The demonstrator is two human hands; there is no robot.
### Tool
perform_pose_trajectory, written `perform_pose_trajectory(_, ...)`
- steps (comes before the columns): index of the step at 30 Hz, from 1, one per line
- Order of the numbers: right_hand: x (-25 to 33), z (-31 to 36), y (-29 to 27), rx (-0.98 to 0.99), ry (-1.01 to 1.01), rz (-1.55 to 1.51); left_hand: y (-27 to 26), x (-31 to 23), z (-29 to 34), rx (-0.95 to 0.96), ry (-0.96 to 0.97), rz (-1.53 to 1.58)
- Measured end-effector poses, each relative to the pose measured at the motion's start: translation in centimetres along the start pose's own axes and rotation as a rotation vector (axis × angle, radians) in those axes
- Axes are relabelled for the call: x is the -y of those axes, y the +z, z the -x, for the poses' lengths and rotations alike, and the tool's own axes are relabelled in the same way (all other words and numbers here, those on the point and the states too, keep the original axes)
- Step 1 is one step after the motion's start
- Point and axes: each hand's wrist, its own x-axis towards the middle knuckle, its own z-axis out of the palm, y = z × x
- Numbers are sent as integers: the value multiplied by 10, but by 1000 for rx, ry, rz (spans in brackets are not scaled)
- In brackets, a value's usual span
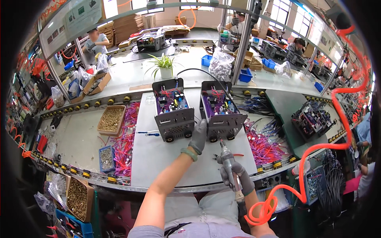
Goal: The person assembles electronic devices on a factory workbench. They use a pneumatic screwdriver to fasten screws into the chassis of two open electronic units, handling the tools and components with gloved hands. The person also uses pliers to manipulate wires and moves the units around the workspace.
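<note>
Two black machine housings with exposed purple circuit boards stand side by side on a pale work board (158,166). The left housing (173,111) and the right housing (224,121) both show front panels with two round sockets low down. My left hand (198,137), in a grey glove, grips the left edge of the right housing's front panel; some fingers are hidden. In my gloved right hand (240,178) is a pneumatic screwdriver (227,154), its tip just below the right housing's sockets. From its lower end runs an orange coiled air hose (274,198).
Red and pink wire leads lie in piles (266,146) on both sides of the board. A tray of brass-coloured fasteners (111,120) and a blue bin (106,158) stand left. Another open machine (313,121) sits right. Behind are a potted plant (164,65) and co-workers.
</note>
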Motion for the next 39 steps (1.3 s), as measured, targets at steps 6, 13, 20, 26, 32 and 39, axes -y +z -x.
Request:
perform_pose_trajectory(6, 4, -30, 8, -5, -17, -25, -12, 4, -34, -77, -152, 147)
perform_pose_trajectory(13, 6, -34, 19, -10, -25, -19, -6, -14, -25, -86, -175, 58)
perform_pose_trajectory(20, 0, -40, 28, -33, -69, 1, -5, -16, -22, -22, -234, 241)
perform_pose_trajectory(26, -4, -48, 36, -54, -106, 60, -6, -18, -23, 24, -218, 210)
perform_pose_trajectory(32, 2, 1, 23, -17, -58, 244, -49, -54, 39, 27, -236, 12)
perform_pose_trajectory(39, -27, 46, 4, -72, 206, 314, -150, -80, 148, 192, -178, -1071)
